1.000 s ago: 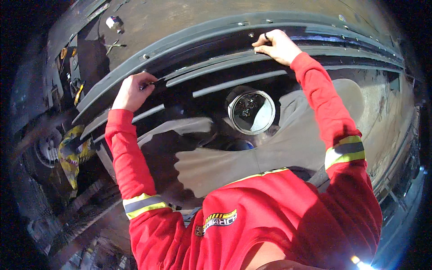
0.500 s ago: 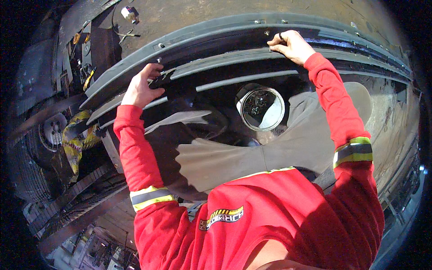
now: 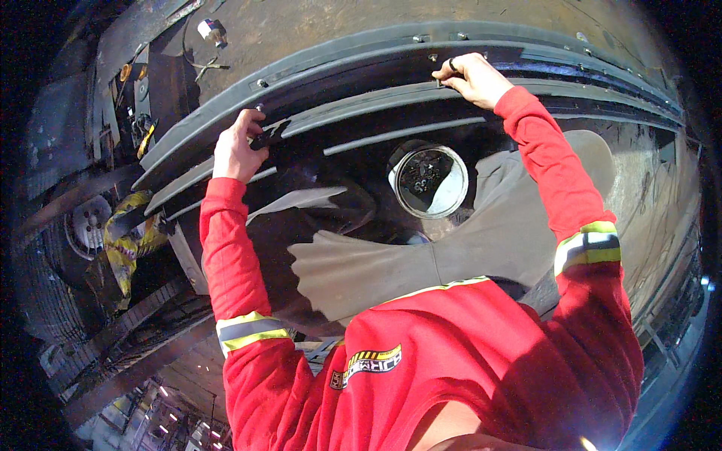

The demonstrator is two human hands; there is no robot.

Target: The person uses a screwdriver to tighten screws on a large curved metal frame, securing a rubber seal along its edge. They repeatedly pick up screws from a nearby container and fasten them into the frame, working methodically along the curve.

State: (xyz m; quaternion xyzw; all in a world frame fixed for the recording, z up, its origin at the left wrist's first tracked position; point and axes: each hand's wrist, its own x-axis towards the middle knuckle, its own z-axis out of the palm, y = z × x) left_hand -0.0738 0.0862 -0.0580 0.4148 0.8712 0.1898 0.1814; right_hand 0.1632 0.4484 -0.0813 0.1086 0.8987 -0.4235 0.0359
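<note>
My right hand (image 3: pixel 475 81) is pinched at the far rail, with a small metal fastener (image 3: pixel 439 83), likely a bolt, at its fingertips. A dark ring-like band (image 3: pixel 452 65) shows at its index finger. My left hand (image 3: pixel 238 154) curls over the left part of the lower rail (image 3: pixel 338 115). Its fingertips come right up to an upright bolt (image 3: pixel 260 107). A dark, elongated shape (image 3: pixel 272 135) shows between thumb and fingers; what it is stays unclear. Along the long, dark upper rail (image 3: pixel 316 71) stand several bolts, one of them a bolt (image 3: pixel 432 58) just beyond my right fingertips.
A round metal bucket (image 3: pixel 400 197) with small dark hardware inside stands between my legs. A brown apron or cloth (image 3: pixel 391 259) spreads over my lap. A yellow patterned bundle (image 3: pixel 129 233) lies at left beside a wheel-like disc (image 3: pixel 89 223). A small white-labelled container (image 3: pixel 210 31) sits far left.
My left hand has turned more upright, its fingertips now closer to the bolt. My right hand still pinches the small fastener. The view has shifted slightly.
</note>
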